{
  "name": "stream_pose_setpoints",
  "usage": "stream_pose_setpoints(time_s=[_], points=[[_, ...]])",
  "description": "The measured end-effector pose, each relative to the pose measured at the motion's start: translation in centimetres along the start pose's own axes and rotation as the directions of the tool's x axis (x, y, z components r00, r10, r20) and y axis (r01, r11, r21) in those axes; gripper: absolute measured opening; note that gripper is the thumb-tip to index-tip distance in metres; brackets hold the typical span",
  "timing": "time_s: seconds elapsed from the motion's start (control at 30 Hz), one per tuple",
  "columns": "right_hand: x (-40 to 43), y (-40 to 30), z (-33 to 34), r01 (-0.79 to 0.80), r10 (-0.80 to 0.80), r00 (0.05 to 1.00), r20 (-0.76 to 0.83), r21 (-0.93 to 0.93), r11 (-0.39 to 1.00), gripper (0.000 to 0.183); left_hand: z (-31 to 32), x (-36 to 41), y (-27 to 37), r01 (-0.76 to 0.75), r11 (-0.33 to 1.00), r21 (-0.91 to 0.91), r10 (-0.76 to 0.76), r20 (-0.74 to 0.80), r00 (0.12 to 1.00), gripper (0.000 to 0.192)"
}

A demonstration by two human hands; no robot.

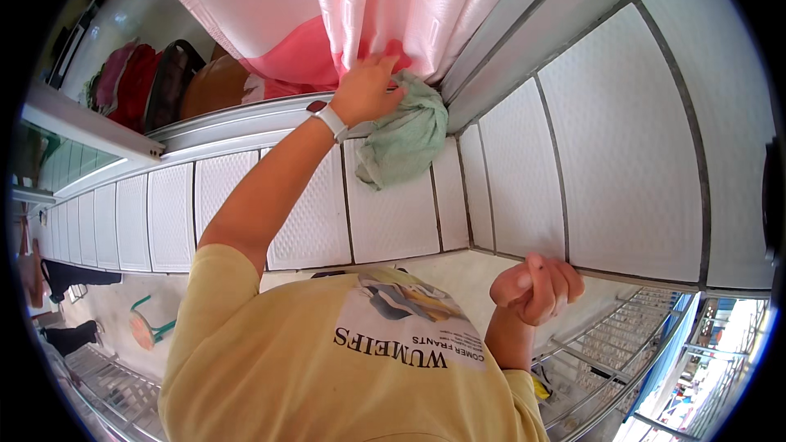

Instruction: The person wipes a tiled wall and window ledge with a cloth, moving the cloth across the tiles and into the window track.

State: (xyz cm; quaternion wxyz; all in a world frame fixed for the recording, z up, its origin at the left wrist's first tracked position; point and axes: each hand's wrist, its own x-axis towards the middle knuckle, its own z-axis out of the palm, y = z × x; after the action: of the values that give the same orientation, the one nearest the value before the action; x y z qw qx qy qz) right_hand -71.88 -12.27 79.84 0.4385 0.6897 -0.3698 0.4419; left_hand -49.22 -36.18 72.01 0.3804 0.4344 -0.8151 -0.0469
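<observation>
My left hand (367, 91), with a pale-banded watch (328, 120) on its wrist, reaches to the lower part of a pink and white curtain (393, 6). Its fingers lie against the curtain folds, and the thumb stands apart from them beside a green cloth (408, 138). The crumpled cloth lies in the corner of the window frame and spills over the white tiled ledge (307, 221). My right hand (540, 288) is curled into a loose fist in front of the tiled side wall (614, 135), with nothing visible in it.
A metal window track (245, 126) runs along the ledge, and a frame upright (92, 120) stands at left. Behind the opening are a brown rounded object (215, 86) and red fabric (136, 83). Below are a small stool (144, 326) and metal railings (605, 350).
</observation>
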Motion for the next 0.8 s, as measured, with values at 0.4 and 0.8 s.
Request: stream_pose_setpoints(time_s=[0.4, 0.8], points=[[0.1, -0.1, 0.3, -0.002, 0.003, 0.999, -0.038, 0.042, 0.999, 0.014, 0.6, -1.8, 3.2, -0.168, 0.986, -0.017, 0.168, 0.102, 0.980, 0.015], [-0.3, 0.9, 1.0, 0.087, -0.078, 0.981, -0.175, 0.044, 0.995, 0.016, 3.4, 0.1, 5.5, 0.001, 0.998, -0.063, 0.005, 0.095, 0.995, 0.015]])
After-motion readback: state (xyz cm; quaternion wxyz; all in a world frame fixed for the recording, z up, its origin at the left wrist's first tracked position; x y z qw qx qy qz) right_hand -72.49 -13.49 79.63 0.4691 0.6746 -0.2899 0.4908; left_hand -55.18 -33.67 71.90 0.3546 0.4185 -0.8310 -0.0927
